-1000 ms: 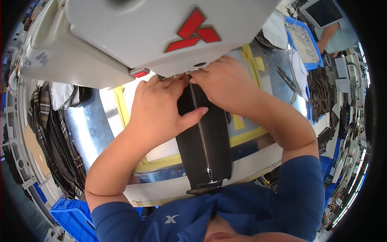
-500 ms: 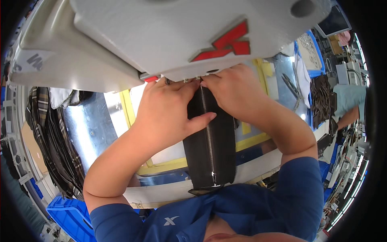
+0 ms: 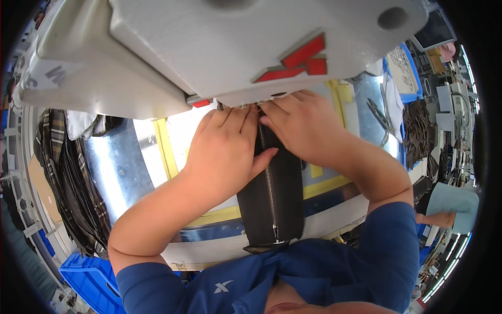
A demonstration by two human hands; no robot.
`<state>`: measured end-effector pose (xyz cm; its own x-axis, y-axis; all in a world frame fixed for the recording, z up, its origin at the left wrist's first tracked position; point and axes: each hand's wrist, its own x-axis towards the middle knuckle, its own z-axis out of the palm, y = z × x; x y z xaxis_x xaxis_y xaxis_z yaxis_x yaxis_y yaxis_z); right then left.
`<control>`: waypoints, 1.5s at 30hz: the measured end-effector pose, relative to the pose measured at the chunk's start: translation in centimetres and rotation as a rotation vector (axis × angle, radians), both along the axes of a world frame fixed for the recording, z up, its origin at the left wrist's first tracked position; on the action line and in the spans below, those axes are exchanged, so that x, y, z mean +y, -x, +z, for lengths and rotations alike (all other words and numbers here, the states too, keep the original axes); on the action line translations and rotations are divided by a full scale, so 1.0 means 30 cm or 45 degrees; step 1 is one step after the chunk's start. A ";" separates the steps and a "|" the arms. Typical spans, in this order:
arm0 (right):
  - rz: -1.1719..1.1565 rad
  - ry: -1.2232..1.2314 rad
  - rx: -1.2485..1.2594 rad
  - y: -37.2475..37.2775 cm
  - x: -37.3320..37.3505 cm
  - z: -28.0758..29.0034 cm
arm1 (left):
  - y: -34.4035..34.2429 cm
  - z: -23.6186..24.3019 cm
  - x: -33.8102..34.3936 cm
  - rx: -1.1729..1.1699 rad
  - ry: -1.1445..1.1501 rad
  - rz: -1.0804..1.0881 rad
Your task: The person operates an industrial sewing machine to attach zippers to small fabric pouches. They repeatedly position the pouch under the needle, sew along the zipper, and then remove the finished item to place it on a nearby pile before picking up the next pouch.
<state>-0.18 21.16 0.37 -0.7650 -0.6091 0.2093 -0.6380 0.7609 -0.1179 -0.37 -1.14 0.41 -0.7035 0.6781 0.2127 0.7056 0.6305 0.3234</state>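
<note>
A black fabric piece (image 3: 286, 196) with a metal zipper (image 3: 269, 191) down its middle runs from under the sewing machine head (image 3: 209, 57) toward my body. Its zipper pull lies at the near end. My left hand (image 3: 225, 144) rests flat on the left side of the cloth, fingers extended toward the needle area and thumb apart beside the zipper teeth. Fingers bent, my right hand (image 3: 306, 125) pinches the fabric at the zipper's far end. The machine head hides the needle area, and some fingertips are hard to make out.
Dark and plaid cloth pieces (image 3: 65, 178) hang at the left above a blue crate (image 3: 91, 280). Yellow tape (image 3: 329, 187) marks the worktable (image 3: 117, 157). Scissors (image 3: 380, 116) lie at the right, near a blue tray (image 3: 418, 94). Another person's arm (image 3: 438, 219) shows far right.
The black fabric has shifted slightly. My left hand has moved a little right, its fingers closer together. The other person's arm at the far right has come lower and nearer.
</note>
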 end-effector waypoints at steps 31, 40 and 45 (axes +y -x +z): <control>-0.030 -0.018 -0.145 -0.076 -0.039 0.006 | -0.060 -0.027 0.024 -0.022 0.201 0.000; -0.015 -0.048 -0.145 -0.070 -0.033 0.025 | -0.041 -0.018 0.027 -0.008 0.174 0.009; -0.021 -0.022 -0.186 -0.072 -0.027 0.024 | -0.029 -0.013 0.031 0.022 0.150 0.012</control>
